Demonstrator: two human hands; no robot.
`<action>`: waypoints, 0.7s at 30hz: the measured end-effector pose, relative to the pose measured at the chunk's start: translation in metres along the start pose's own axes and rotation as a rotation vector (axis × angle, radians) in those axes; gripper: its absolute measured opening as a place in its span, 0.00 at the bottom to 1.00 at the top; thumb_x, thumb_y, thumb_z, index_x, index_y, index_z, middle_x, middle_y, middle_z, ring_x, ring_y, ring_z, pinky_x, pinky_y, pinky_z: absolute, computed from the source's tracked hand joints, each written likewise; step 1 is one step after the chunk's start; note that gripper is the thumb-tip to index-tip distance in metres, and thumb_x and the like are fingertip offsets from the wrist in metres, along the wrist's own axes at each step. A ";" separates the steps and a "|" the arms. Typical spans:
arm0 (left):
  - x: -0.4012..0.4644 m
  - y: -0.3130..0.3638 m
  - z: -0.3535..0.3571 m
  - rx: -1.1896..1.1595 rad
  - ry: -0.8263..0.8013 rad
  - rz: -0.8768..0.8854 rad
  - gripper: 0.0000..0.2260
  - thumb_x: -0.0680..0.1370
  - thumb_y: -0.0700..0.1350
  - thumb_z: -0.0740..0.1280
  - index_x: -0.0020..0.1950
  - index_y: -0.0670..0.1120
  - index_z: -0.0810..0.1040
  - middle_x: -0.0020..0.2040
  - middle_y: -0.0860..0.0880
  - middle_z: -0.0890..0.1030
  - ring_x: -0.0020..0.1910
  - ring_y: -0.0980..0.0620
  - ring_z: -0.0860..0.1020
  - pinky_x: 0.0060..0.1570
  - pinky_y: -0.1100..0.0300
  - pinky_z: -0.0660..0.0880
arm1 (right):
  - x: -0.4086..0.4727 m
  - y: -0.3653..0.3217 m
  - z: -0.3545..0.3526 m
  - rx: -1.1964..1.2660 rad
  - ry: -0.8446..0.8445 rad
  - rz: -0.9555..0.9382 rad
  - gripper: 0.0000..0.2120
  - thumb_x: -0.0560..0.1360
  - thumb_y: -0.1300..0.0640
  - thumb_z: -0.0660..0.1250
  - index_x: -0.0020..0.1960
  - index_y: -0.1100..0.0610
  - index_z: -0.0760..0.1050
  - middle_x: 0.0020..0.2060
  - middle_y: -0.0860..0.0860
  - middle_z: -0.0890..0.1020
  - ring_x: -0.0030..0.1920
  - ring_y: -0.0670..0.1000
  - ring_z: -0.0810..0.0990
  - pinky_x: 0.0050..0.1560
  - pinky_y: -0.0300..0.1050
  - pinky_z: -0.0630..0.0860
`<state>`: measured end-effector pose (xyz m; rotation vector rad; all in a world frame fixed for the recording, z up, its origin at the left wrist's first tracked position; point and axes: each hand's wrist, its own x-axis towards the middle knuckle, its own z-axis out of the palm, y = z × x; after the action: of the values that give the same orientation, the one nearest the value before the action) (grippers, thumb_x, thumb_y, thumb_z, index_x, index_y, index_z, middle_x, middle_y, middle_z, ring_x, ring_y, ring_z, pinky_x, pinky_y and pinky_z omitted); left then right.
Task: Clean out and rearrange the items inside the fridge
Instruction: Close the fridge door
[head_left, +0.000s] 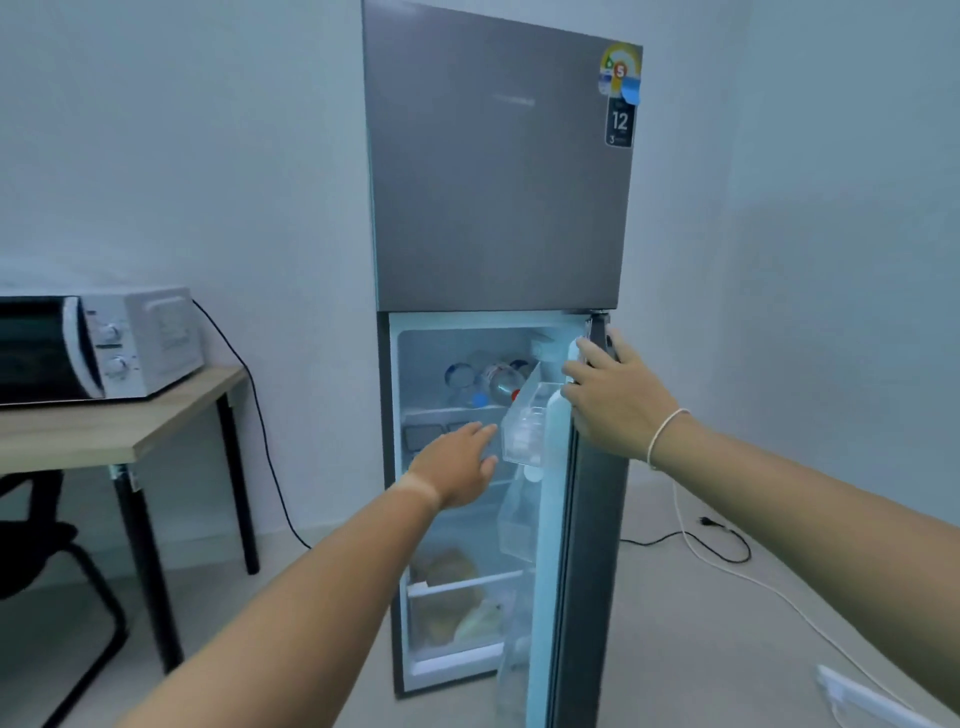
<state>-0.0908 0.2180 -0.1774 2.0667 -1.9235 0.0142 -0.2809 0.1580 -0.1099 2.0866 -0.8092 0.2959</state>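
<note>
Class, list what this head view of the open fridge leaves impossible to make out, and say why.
- Bottle labels: blurred, too small.
- Food in the bottom drawer: hazy behind the frosted front.
- Middle shelf: partly hidden by the left hand.
- Door's top edge: covered by the right hand.

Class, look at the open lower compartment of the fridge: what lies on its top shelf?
On the top shelf lie several clear bottles on their sides. The door bin covers the shelf's right end, so what sits there cannot be seen.

Bare forearms, white wristband (666, 436)
</note>
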 end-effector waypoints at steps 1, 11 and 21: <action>0.000 -0.005 -0.005 -0.016 0.018 -0.012 0.24 0.81 0.48 0.54 0.77 0.47 0.55 0.78 0.47 0.58 0.76 0.47 0.60 0.73 0.53 0.60 | 0.006 0.001 0.000 0.079 0.005 -0.009 0.11 0.71 0.52 0.66 0.49 0.53 0.82 0.51 0.51 0.83 0.60 0.58 0.77 0.67 0.61 0.68; 0.013 -0.038 -0.043 -0.178 0.156 -0.056 0.23 0.82 0.49 0.54 0.76 0.47 0.57 0.76 0.49 0.63 0.75 0.50 0.62 0.73 0.56 0.59 | 0.061 -0.008 0.014 1.017 -0.093 0.167 0.27 0.76 0.49 0.62 0.73 0.53 0.62 0.72 0.48 0.67 0.72 0.49 0.65 0.68 0.41 0.61; 0.057 -0.057 -0.079 -0.281 0.303 -0.020 0.21 0.82 0.49 0.54 0.74 0.47 0.63 0.73 0.48 0.69 0.72 0.51 0.66 0.71 0.57 0.61 | 0.123 -0.028 0.054 1.176 -0.144 0.047 0.43 0.68 0.39 0.70 0.76 0.49 0.53 0.76 0.43 0.56 0.77 0.42 0.48 0.76 0.46 0.52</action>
<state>-0.0137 0.1838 -0.1023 1.7844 -1.6208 0.0468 -0.1730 0.0729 -0.1021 3.2009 -0.8623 0.7928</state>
